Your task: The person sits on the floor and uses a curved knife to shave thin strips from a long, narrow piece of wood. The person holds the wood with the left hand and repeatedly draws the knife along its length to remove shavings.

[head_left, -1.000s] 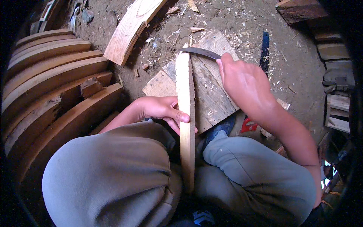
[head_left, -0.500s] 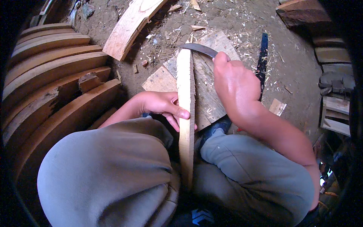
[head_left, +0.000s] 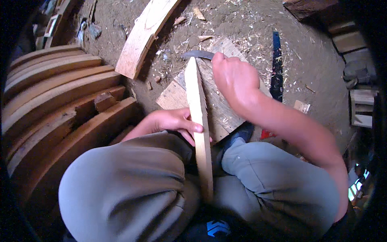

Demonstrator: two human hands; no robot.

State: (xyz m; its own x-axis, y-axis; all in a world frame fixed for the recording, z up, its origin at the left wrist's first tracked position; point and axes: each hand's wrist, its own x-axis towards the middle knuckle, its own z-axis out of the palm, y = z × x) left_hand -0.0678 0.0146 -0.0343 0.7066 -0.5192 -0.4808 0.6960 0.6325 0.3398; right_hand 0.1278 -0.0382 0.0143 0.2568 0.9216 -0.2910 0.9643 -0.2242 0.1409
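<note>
A pale wooden stick (head_left: 195, 92) stands between my knees, its upper end trimmed to a point and its right edge rough with raised splinters. My left hand (head_left: 176, 122) is closed around its middle, thumb on the near face and fingers behind. In my right hand (head_left: 236, 76) is a curved knife (head_left: 199, 54); its handle is hidden in the fist. The dark blade points left, at the stick's upper tip; whether it touches the wood I cannot tell. Below them lies a weathered board (head_left: 219, 105) strewn with shavings.
Curved timber pieces (head_left: 60, 97) are stacked along the left. A thick curved plank (head_left: 141, 40) lies beyond my left hand. On the dirt floor at right is a long dark flat strip (head_left: 276, 64) dusted with shavings. More wood pieces (head_left: 350, 41) line the right side.
My right hand and the knife have shifted left and slightly down, the blade now reaching farther past the stick's tip. The whole view has shifted slightly; my left hand keeps its hold.
</note>
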